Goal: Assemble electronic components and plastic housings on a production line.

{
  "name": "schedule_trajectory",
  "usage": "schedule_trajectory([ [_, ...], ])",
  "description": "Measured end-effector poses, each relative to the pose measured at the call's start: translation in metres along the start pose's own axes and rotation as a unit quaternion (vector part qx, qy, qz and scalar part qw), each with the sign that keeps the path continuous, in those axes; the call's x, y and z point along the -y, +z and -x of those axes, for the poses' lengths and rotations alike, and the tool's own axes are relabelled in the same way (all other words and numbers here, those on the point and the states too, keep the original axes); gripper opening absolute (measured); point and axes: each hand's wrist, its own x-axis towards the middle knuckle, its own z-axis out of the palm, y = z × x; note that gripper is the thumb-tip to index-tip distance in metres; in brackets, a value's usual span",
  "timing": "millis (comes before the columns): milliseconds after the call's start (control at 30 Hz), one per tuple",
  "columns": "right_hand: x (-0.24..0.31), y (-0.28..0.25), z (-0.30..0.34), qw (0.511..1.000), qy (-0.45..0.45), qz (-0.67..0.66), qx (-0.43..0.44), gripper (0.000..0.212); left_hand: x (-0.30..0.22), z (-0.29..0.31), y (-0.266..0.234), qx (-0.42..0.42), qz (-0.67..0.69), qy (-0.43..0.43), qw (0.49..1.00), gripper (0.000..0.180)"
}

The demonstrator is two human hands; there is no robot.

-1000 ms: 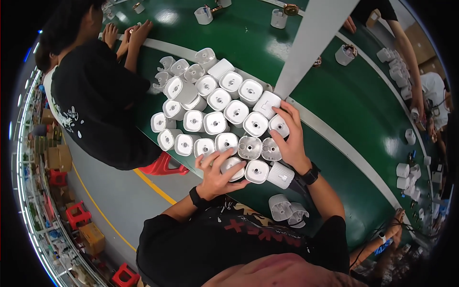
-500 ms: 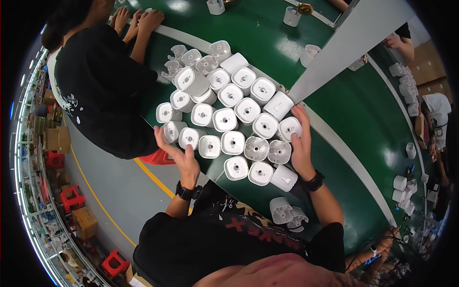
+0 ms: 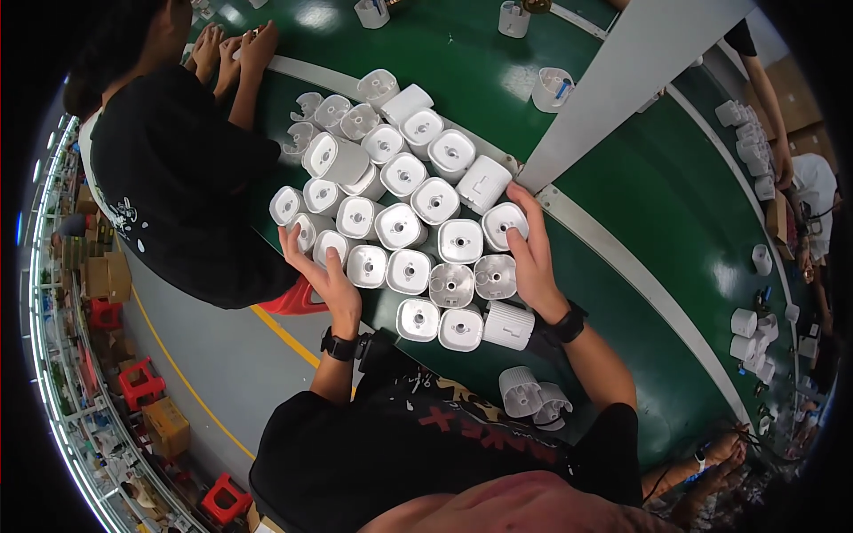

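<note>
A close group of white rounded-square plastic housings (image 3: 400, 226) covers the green table before me, most standing with a recessed face and small centre hole upward. My left hand (image 3: 330, 282) is open at the group's left edge, its fingers spread against the outer housings. On the other side, my right hand (image 3: 536, 262) is also open, fingers stretched along a housing (image 3: 504, 222), with the thumb at its rim. Just beyond that hand a housing (image 3: 484, 184) lies on its side. A ribbed housing (image 3: 508, 325) lies tipped near my right wrist.
Two loose housings (image 3: 533, 397) lie close to my body. A slanted grey post (image 3: 622, 93) rises beyond my right hand, beside a pale metal strip (image 3: 622, 266) on the green tabletop (image 3: 613, 346). At left sits a co-worker (image 3: 178, 169) in black, by a red stool (image 3: 298, 298).
The view has shifted, so the group, my hands and the post appear farther left. Both hands stay against the sides of the group; the housing at my right hand has shifted slightly against its neighbour.
</note>
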Motion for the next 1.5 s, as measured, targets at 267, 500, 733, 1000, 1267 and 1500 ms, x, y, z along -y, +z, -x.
schedule_trajectory([
  [267, -0.004, -0.02, 0.01, 0.993, 0.012, -0.116, 0.0, 0.044, 0.0, 0.002, -0.009, -0.04, 0.044, 0.027, 0.998, 0.062],
  [500, 0.043, -0.11, 0.057, 0.976, 0.102, 0.079, 0.174, 0.06, -0.005, 0.026, -0.034, -0.02, -0.03, 0.393, 0.919, 0.063],
  [733, 0.127, -0.115, 0.119, 0.87, 0.116, 0.285, 0.385, 0.09, -0.047, 0.051, -0.036, 0.109, 0.024, 0.546, 0.83, 0.057],
  [1000, 0.107, -0.074, 0.172, 0.898, 0.053, 0.319, 0.299, 0.087, -0.104, 0.054, -0.014, 0.48, 0.053, 0.625, 0.613, 0.027],
  [1267, 0.092, -0.072, 0.179, 0.927, 0.022, 0.324, 0.186, 0.07, -0.134, 0.083, 0.01, 0.543, 0.01, 0.669, 0.507, 0.032],
  [1500, 0.081, -0.088, 0.159, 0.939, 0.017, 0.327, 0.109, 0.067, -0.165, 0.076, 0.022, 0.521, -0.114, 0.639, 0.554, 0.044],
])
